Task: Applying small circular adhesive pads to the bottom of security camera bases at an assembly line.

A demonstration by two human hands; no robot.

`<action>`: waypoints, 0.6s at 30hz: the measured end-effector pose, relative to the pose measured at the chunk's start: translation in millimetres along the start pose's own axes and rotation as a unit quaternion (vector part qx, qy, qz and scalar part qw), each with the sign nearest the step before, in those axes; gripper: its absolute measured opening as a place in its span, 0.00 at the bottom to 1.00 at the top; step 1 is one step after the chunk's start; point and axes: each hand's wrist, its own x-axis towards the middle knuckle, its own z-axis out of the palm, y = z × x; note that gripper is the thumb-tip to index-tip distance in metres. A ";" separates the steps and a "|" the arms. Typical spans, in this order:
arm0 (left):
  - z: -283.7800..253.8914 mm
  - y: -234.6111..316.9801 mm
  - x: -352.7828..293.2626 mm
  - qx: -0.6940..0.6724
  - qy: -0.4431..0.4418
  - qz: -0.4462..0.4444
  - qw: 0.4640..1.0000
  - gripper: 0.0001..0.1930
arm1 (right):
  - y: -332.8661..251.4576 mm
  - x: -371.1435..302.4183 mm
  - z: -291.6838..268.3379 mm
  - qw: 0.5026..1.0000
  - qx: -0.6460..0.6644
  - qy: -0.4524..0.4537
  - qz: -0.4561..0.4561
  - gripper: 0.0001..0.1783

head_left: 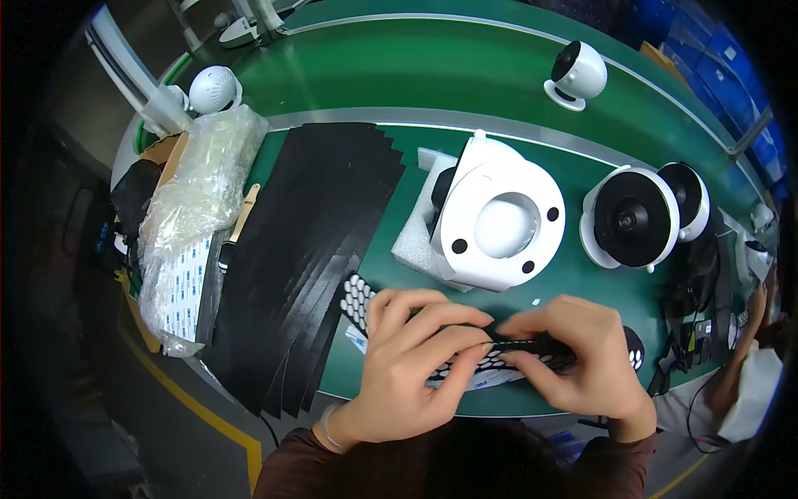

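A black strip with rows of white oval dots [356,298] runs sideways between my hands at the table's near edge. My left hand [407,362] pinches the strip near its middle, thumb below and fingers above. Just to the right, my right hand [582,353] grips the same strip between thumb and bent fingers. White backing paper with blue print [497,378] shows under the strip, and my fingers hide much of both. Beyond my hands lies a white rounded housing [465,204] with a large round opening and black round pads. It rests against a white foam block [413,237].
Fanned black sheets [307,224] cover the left of the table, beside a clear plastic-wrapped bundle [195,175]. White-and-black round fan-like units [633,218] stand at the right. Another unit [582,73] sits on the green conveyor [416,71]. Another person's arm [746,333] shows far right.
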 end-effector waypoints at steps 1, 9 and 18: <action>-0.3 0.2 -0.6 0.012 0.002 -0.004 1.000 0.05 | -2.6 1.3 2.0 1.000 0.000 0.000 0.001 0.09; 3.0 4.5 3.0 -0.003 0.017 -0.018 1.000 0.02 | 2.6 -2.6 10.0 0.984 -0.078 0.086 -0.137 0.11; 2.6 6.9 2.3 0.013 0.050 -0.002 0.999 0.03 | -6.0 -1.0 14.5 0.985 -0.061 0.113 -0.118 0.11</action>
